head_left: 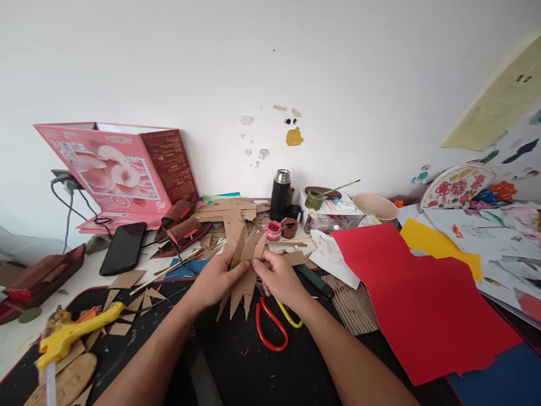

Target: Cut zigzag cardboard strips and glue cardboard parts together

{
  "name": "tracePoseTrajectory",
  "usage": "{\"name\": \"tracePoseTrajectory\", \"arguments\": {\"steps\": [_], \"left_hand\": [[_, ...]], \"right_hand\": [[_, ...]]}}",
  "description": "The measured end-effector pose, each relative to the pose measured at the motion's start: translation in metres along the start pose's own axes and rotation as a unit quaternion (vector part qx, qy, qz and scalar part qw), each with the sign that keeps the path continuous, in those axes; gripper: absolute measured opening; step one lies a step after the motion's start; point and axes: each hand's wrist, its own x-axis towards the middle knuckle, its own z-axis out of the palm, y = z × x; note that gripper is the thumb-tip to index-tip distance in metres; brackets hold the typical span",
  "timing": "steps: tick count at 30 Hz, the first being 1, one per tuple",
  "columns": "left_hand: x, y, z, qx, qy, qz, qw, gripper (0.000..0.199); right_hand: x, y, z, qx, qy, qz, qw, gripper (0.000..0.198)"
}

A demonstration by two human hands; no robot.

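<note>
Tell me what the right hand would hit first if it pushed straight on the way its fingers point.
The right hand points up and left, fingertips already on the pointed cardboard strips. Pushed further, it would likely meet the left hand gripping the same strips from the other side, though depth is hard to judge.
</note>
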Motion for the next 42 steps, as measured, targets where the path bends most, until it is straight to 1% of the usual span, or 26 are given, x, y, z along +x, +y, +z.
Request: {"name": "tracePoseTrajectory", "arguments": {"steps": [11,18,28,33,35,37,39,40,42], "left_hand": [[0.001,0.001,-0.005,0.013,-0.004,0.002,1.000,0.038],[-0.001,0.003,-0.005,0.012,-0.010,-0.010,1.000,0.042],[-0.003,0.007,-0.005,0.041,-0.007,0.013,0.999,0.045],[-0.003,0.010,-0.001,0.033,-0.019,0.003,0.999,0.046],[-0.003,0.011,0.004,0.070,-0.001,0.010,0.998,0.044],[-0.002,0.012,0.009,0.136,0.035,0.027,0.990,0.042],[-0.001,0.013,0.013,0.175,0.058,0.038,0.982,0.041],[-0.001,0.013,0.013,0.172,0.061,0.036,0.983,0.042],[-0.001,0.013,0.012,0.133,0.059,0.023,0.989,0.043]], "right_hand": [[-0.002,-0.003,-0.001,-0.045,0.000,-0.007,0.999,0.018],[-0.002,-0.003,-0.001,-0.029,0.000,-0.010,1.000,0.018],[-0.002,-0.004,-0.001,-0.035,0.005,-0.012,0.999,0.023],[-0.001,-0.002,-0.001,-0.023,0.009,-0.004,1.000,0.020],[0.000,0.001,0.000,-0.034,0.019,0.002,0.999,0.019],[0.002,0.005,0.001,-0.058,0.031,0.009,0.998,0.019],[0.004,0.009,0.001,-0.074,0.040,0.010,0.996,0.019],[0.005,0.010,0.001,-0.073,0.042,0.007,0.996,0.019],[0.005,0.010,0.001,-0.055,0.046,-0.003,0.997,0.018]]}}
